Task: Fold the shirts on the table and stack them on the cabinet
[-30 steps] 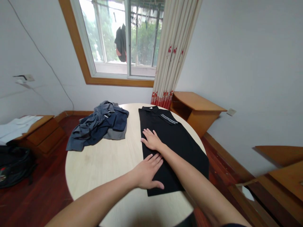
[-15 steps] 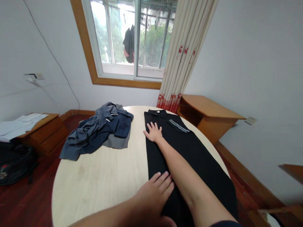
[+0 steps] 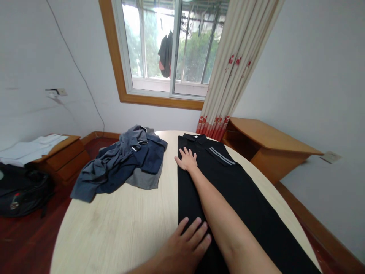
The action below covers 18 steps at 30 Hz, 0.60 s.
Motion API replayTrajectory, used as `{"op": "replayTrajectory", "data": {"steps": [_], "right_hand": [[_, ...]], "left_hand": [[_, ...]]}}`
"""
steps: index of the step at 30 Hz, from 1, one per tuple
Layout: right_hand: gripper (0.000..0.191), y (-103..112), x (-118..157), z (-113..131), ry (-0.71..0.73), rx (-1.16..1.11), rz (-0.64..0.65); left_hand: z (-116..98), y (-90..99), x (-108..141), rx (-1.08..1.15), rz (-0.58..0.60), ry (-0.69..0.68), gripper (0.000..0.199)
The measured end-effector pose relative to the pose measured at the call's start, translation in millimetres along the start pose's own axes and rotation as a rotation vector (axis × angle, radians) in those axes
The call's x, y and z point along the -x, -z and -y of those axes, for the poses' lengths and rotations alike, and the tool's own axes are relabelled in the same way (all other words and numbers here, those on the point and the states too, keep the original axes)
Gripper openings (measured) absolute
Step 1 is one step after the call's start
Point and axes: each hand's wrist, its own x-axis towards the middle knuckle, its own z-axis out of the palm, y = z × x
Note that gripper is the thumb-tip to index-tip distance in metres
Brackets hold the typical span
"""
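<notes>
Showing, in the head view, a black shirt on the right part of a table, apparently front up, with its collar neat and its cloth mostly smooth: to judge by this, well spread. Displaying just one striped sleeve, on the right, and a nearly straight left edge, so perhaps turned in or under there; impossible to tell which. Spreading wide on the other side, hence probably only part-way along. Left in a crumpled heap at the table's far left: grey and navy garments, well apart from the shirt and out of reach of both hands' touch.

Pointing collar-first away from the person, toward the window. Having a long axis from collar back toward the person, with the hem end beyond the frame's bottom.

Bearing the right hand near the collar, palm down, fingers and thumb splayed, gripping nothing. Bearing also the left hand, nearer the person at the same edge, fingers extended and slightly apart, apparently holding nothing; too cut off to show the thumb.
</notes>
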Motion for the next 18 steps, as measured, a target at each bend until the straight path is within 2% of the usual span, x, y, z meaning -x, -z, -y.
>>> {"op": "replayTrajectory", "data": {"steps": [5,11,13,15,18], "right_hand": [[0.073,-6,-25,14,0.026,-0.017,0.004],[0.074,-7,-36,15,0.025,-0.040,0.019],[0.074,-7,-32,12,0.026,-0.086,-0.011],[0.070,-8,-24,8,0.020,-0.148,-0.065],[0.062,-8,-7,3,0.005,-0.233,-0.137]], "left_hand": [[12,8.0,2,0.065,0.047,0.104,0.070],[7,39.6,4,0.138,0.077,0.141,0.080],[2,50.6,3,0.133,0.097,0.124,0.073],[-5,57.4,1,0.111,0.145,0.108,0.056],[-15,58.9,0,0.077,0.199,0.103,0.035]]}}
